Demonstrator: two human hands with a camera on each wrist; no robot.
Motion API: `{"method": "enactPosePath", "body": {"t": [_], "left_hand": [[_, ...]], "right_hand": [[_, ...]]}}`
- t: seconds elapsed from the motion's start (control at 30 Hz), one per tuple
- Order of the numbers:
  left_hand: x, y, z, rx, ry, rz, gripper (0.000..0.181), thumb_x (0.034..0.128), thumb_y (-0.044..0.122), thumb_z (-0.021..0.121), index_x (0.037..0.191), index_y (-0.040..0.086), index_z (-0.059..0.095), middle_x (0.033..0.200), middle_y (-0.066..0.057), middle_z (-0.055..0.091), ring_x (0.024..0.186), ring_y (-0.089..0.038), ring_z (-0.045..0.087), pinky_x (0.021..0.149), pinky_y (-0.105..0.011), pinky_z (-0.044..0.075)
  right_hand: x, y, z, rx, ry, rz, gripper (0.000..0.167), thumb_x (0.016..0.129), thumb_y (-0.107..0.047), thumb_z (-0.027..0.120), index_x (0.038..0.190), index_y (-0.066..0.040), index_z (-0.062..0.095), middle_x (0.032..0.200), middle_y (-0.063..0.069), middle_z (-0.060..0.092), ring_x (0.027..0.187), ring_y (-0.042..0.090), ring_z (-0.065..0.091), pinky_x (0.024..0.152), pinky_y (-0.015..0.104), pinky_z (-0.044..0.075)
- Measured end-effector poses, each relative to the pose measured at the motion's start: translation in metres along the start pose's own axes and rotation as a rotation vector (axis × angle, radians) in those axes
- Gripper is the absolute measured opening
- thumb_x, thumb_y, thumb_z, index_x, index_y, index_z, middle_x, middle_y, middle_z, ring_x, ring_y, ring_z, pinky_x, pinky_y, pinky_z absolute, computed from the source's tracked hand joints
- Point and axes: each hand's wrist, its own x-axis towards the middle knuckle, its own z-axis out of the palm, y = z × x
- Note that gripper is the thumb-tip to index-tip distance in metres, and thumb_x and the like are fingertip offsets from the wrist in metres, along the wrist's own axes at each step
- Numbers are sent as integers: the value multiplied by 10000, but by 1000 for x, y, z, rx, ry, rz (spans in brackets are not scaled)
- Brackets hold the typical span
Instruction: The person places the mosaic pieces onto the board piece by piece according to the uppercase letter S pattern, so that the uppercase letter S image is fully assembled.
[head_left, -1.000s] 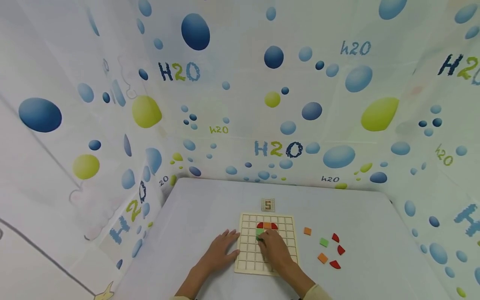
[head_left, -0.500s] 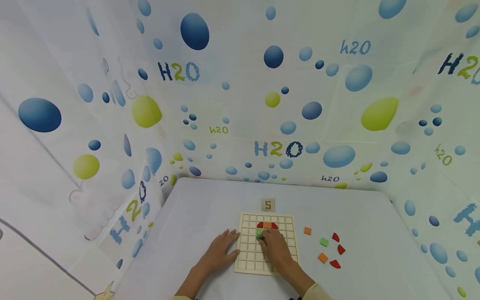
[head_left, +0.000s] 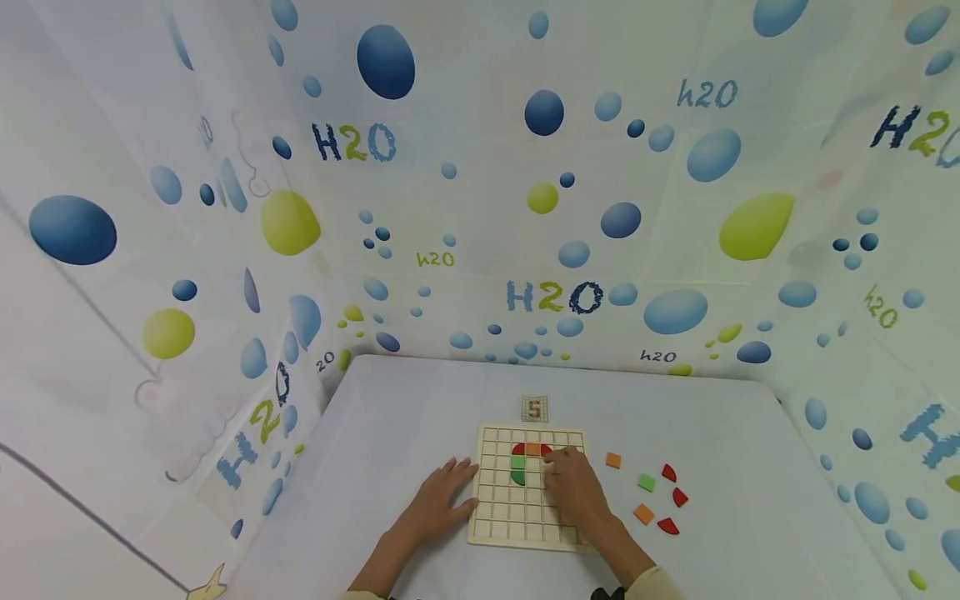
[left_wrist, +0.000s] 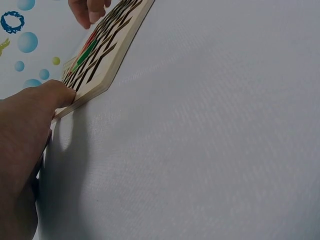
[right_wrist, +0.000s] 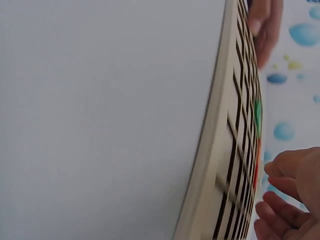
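Head view: left hand (head_left: 441, 502) at the wooden board's (head_left: 530, 504) nine-o'clock edge, right hand (head_left: 576, 487) above its three-o'clock side.
Left fingers lie straight and spread; the right hand's bend loosely, parted and free. Toward the board's twelve o'clock sit red wedges (head_left: 518, 450), an orange square (head_left: 533, 449), a light green square (head_left: 518, 462) and a dark green wedge (head_left: 518, 477); beyond three o'clock, loose pieces (head_left: 647, 482) lie on the table (head_left: 420, 400).

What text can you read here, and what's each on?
"H2O": backdrop, repeated.
"h2O": backdrop, repeated.
"2O": backdrop, left side, seemingly partial.
"5" or "S", can't tell which: small card beyond the board.
Some letters at the picture edges are cut off.
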Motion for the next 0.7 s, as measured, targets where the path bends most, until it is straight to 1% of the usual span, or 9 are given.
{"method": "enactPosePath", "body": {"t": [0.03, 0.07, 0.1, 0.17, 0.27, 0.33, 0.4, 0.5, 0.7], "left_hand": [[0, 0, 1, 5, 4, 1, 594, 1027, 364, 648, 1542, 94, 528, 1598, -172, 510, 1519, -458, 391, 1236, -655, 317], [0, 0, 1, 13, 8, 5, 593, 1029, 371, 642, 1544, 99, 527, 1598, -169, 511, 1518, -458, 392, 1233, -654, 320], [0, -1, 1, 20, 17, 13, 590, 1034, 380, 634, 1544, 104, 528, 1595, -170, 515, 1513, -460, 397, 1227, -658, 327], [-1, -1, 1, 24, 25, 30, 585, 1040, 384, 625, 1540, 98, 528, 1585, -188, 520, 1496, -486, 405, 1205, -681, 338], [-1, -1, 0, 18, 16, 18, 586, 1036, 383, 626, 1539, 96, 530, 1589, -188, 515, 1504, -480, 400, 1214, -677, 332], [-1, 0, -2, -4, 7, 9, 592, 1029, 370, 641, 1535, 83, 532, 1591, -198, 510, 1509, -484, 392, 1219, -685, 318], [-1, 0, -2, -9, -5, -12, 600, 1023, 373, 646, 1540, 92, 530, 1604, -178, 501, 1528, -457, 380, 1243, -661, 302], [0, -1, -2, -6, -14, -19, 603, 1025, 378, 648, 1545, 99, 525, 1610, -168, 497, 1532, -447, 378, 1249, -651, 300], [1, -3, 1, 5, -26, -29, 603, 1031, 388, 640, 1559, 124, 514, 1622, -143, 488, 1543, -428, 367, 1261, -627, 296]], "right_hand": [[0, 7, -5, 19, 9, 30, 178, 952, -53, 744, 1127, -24, 763, 1163, 120, 697, 1097, 312, 665, 901, 479, 614], [0, 16, -8, 11, 21, 49, 213, 952, -53, 743, 1161, -16, 748, 1192, 147, 684, 1122, 336, 659, 912, 492, 611], [0, 22, -13, 71, 35, 152, 265, 965, -85, 730, 1223, -24, 721, 1217, 175, 657, 1146, 363, 645, 920, 522, 603], [0, 36, -22, 50, 57, 200, 341, 957, -91, 743, 1282, -5, 686, 1254, 226, 627, 1170, 404, 621, 932, 556, 588], [0, 54, -31, 7, 108, 257, 403, 915, -53, 756, 1296, 37, 660, 1230, 283, 610, 1119, 436, 611, 920, 575, 572], [-1, 64, -35, -4, 115, 296, 408, 907, -40, 756, 1292, 48, 656, 1221, 289, 606, 1088, 432, 603, 910, 575, 571], [-1, 70, -38, -9, 110, 307, 361, 901, -18, 751, 1244, 67, 674, 1174, 290, 620, 1044, 426, 608, 896, 578, 573], [-1, 75, -39, -8, 74, 317, 268, 934, -17, 725, 1187, 67, 699, 1135, 263, 643, 1031, 400, 614, 924, 562, 582], [-1, 76, -42, 36, 43, 335, 218, 972, -26, 702, 1175, 53, 709, 1119, 220, 654, 1056, 370, 618, 976, 553, 571]]}}
